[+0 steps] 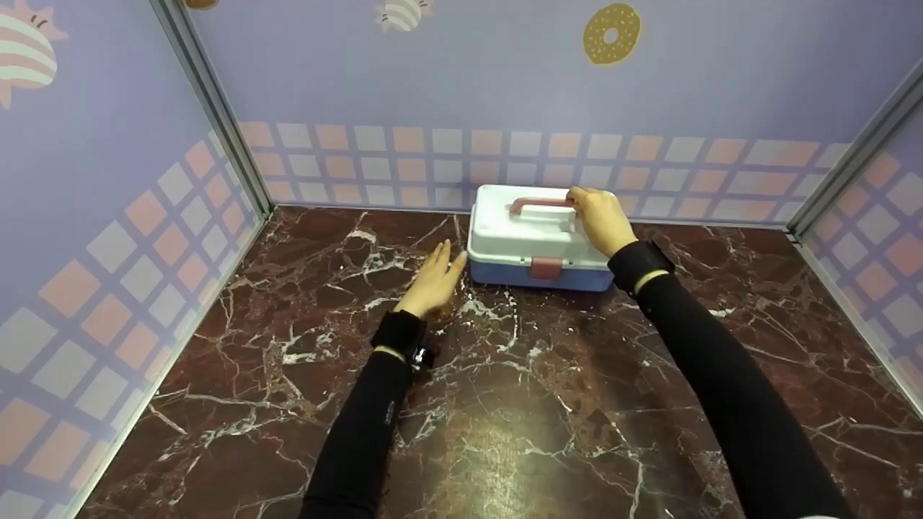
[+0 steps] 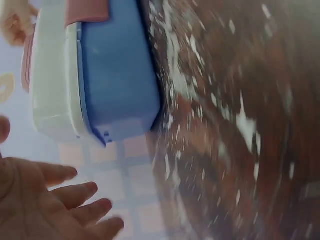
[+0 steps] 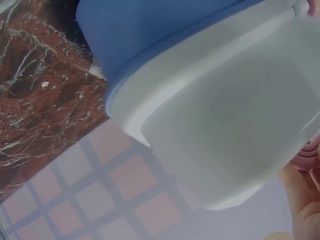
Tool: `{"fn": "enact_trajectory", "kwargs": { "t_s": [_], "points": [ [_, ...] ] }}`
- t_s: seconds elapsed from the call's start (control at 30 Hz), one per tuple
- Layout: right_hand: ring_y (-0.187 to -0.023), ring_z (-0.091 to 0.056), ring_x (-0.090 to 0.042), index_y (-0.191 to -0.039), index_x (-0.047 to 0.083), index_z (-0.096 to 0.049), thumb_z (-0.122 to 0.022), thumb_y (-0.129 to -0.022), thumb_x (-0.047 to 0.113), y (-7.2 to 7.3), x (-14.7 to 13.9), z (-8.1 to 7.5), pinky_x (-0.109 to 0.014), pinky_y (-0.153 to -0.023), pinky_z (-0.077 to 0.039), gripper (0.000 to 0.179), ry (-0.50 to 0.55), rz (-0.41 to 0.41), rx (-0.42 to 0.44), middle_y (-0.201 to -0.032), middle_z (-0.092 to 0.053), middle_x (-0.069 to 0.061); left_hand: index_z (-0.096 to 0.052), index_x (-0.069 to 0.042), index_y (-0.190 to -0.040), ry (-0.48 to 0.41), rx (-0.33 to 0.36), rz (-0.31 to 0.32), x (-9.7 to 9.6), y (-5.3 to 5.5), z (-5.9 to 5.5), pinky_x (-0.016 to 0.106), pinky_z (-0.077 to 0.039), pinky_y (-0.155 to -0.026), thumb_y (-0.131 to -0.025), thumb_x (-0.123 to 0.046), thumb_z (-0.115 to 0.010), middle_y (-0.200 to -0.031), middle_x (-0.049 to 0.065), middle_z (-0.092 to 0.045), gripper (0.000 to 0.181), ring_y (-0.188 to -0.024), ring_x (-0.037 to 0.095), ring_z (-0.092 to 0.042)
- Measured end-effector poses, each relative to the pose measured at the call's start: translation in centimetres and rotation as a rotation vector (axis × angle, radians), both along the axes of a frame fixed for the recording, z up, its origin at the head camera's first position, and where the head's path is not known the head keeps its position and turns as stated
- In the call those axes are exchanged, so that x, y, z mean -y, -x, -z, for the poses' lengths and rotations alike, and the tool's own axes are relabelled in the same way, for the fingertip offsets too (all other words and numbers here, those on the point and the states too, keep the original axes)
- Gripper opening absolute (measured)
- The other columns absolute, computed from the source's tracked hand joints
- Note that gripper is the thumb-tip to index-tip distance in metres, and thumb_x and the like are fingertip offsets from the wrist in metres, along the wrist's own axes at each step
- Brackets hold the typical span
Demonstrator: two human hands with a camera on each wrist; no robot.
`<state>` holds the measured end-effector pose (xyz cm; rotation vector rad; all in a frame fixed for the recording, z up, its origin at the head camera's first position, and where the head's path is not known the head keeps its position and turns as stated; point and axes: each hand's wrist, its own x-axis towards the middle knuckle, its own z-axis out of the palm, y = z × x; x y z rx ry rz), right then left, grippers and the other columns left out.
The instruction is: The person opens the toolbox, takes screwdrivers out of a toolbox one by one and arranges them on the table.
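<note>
A lidded storage box point(image 1: 494, 234) with a white top and a blue base stands near the back wall. Its pink carrying handle point(image 1: 541, 202) is raised on the lid, and a pink latch point(image 1: 546, 268) sits at the front. My right hand point(image 1: 604, 220) grips the handle's right end, its fingers curled round it. The right wrist view shows the white lid point(image 3: 235, 110) at close range, with part of that hand at the edge. Off the box's left end, my left hand point(image 1: 435, 281) has its fingers extended and spread, holding nothing. In the left wrist view a gap separates its fingertips from the box.
Dark red marbled tabletop point(image 1: 461, 404) with white veins lies under the box. A lilac back wall point(image 1: 433, 86) with pink and white squares rises close behind it. Side panels point(image 1: 108, 238) enclose the left and right.
</note>
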<state>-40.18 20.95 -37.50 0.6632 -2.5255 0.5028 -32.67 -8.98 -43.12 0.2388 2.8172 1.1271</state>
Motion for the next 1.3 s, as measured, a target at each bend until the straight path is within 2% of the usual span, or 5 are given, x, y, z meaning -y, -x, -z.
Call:
{"fn": "enact_trajectory", "kwargs": {
  "t_s": [0.4, 0.73, 0.97, 1.1, 1.3],
  "points": [
    [-0.087, -0.067, -0.041, -0.098, -0.002, -0.066, -0.058, -0.095, 0.001, -2.2, 0.1, -0.8, -0.054, -0.081, -0.054, 0.010, 0.003, -0.011, 0.085, -0.092, -0.072, -0.022, -0.009, 0.009, -0.155, -0.752, 0.289, 0.002, 0.0, 1.0, 0.9, 0.047, -0.014, -0.126, -0.109, -0.036, -0.014, -0.163, 0.027, -0.010, 0.064, -0.152, 0.039, -0.013],
    [-0.085, -0.067, -0.038, -0.101, -0.002, -0.066, -0.057, -0.096, 0.001, -3.9, 0.4, -0.7, -0.051, -0.078, -0.055, 0.011, 0.016, -0.067, 0.106, -0.090, -0.072, -0.021, -0.013, 0.007, -0.155, -0.823, 0.287, 0.032, -0.4, 1.1, 1.4, 0.046, -0.013, -0.127, -0.110, -0.030, -0.012, -0.163, 0.025, -0.016, 0.059, -0.152, 0.037, -0.015],
    [-0.088, -0.066, -0.037, -0.105, -0.003, -0.066, -0.058, -0.095, 0.000, -4.6, 0.5, -0.5, -0.049, -0.079, -0.054, 0.013, 0.023, -0.121, 0.119, -0.094, -0.070, -0.022, -0.017, 0.005, -0.155, -0.689, 0.192, -0.034, 0.0, 1.4, 1.3, 0.045, -0.019, -0.126, -0.110, -0.024, -0.018, -0.163, 0.022, -0.019, 0.054, -0.150, 0.038, -0.022],
    [-0.092, -0.066, -0.036, -0.105, -0.003, -0.067, -0.059, -0.094, 0.000, -4.8, 0.3, -0.5, -0.048, -0.082, -0.054, 0.013, 0.022, -0.168, 0.114, -0.098, -0.071, -0.021, -0.018, 0.003, -0.156, -0.713, 0.130, -0.028, 0.9, 2.1, 2.0, 0.043, -0.017, -0.126, -0.108, -0.017, -0.026, -0.164, 0.020, -0.018, 0.052, -0.151, 0.035, -0.021],
    [-0.093, -0.067, -0.035, -0.104, -0.004, -0.067, -0.060, -0.094, 0.000, -4.9, 0.2, -0.5, -0.046, -0.086, -0.055, 0.013, 0.028, -0.249, 0.108, -0.099, -0.071, -0.020, -0.033, -0.002, -0.153, -0.743, -0.015, 0.016, 2.2, 5.5, 5.4, 0.032, -0.027, -0.123, -0.107, -0.020, -0.038, -0.159, 0.016, -0.034, 0.050, -0.147, 0.024, -0.033]
  ]
}}
